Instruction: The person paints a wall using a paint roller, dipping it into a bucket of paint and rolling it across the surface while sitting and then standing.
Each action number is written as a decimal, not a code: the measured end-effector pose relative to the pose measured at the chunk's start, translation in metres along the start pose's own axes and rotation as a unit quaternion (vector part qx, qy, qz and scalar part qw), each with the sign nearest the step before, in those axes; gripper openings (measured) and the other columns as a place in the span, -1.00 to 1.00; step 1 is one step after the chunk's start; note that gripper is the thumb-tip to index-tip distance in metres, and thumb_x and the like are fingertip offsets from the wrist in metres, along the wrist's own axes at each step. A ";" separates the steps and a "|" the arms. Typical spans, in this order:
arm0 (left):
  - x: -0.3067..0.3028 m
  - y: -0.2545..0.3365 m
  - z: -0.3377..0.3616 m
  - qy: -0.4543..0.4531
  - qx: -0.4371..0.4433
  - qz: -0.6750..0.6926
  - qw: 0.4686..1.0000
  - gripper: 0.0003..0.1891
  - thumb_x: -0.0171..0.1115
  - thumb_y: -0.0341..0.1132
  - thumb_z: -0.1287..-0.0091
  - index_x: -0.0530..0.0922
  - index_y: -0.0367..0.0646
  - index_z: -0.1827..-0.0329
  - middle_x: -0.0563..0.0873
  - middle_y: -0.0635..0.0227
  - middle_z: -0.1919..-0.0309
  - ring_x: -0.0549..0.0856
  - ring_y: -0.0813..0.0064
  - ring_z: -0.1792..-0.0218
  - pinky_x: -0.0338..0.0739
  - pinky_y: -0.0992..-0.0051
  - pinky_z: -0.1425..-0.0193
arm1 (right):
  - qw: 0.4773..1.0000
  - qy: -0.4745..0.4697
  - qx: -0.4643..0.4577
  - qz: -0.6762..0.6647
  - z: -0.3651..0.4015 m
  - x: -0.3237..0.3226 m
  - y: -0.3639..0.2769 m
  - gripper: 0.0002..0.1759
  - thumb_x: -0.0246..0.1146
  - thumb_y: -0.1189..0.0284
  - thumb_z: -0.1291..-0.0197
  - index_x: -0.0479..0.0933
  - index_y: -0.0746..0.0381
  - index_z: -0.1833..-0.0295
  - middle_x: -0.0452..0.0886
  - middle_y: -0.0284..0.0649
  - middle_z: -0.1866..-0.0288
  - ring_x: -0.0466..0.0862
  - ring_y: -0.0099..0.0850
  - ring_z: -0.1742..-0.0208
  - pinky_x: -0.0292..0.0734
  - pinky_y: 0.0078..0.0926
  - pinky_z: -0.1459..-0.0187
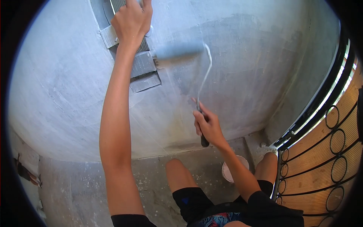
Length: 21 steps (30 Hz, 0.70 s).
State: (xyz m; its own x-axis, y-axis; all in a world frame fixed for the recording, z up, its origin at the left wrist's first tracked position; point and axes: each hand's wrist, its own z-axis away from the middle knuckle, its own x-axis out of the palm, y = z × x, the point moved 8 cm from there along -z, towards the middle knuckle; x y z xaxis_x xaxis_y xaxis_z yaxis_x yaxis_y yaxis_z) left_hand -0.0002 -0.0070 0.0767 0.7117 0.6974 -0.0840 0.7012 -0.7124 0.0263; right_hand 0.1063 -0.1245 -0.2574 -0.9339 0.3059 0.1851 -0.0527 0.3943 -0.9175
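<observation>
My right hand (207,123) is wrapped round the dark handle of a paint roller (179,49), index finger stretched along its metal frame. Blurred by motion, the pale roller lies against the grey-white wall (234,75). My left hand (132,20) is raised to the upper left, over a stepped opening with grey blocks (143,64) set in the wall. Its fingers look bent, but the tips pass out of the frame at the top. What they grip there is hidden.
A paint bucket (235,166) with pinkish-white contents stands on the speckled concrete floor (151,181), between my knees and partly behind my right forearm. At the right is a black metal grille (334,140) with rings over orange-brown ribbed sheeting.
</observation>
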 end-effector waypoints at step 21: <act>-0.002 -0.001 -0.003 -0.026 -0.013 0.022 0.999 -0.39 -0.20 0.13 -0.49 0.41 -0.36 -0.10 0.64 -0.24 0.49 0.67 -0.24 0.37 0.53 -0.06 0.28 | 1.000 0.001 -0.002 -0.031 -0.012 0.024 -0.039 -0.48 0.14 0.34 -0.42 0.30 0.17 -0.45 0.25 -0.50 0.64 0.24 -0.72 0.66 0.19 -0.67 0.62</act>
State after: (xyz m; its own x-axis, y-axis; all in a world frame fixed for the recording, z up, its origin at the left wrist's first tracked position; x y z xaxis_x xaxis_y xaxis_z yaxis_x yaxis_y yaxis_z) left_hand -0.0018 -0.0075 0.0799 0.7387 0.6607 -0.1335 0.6712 -0.7391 0.0564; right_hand 0.0902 -0.1225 -0.2133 -0.9282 0.2826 0.2420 -0.1089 0.4157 -0.9030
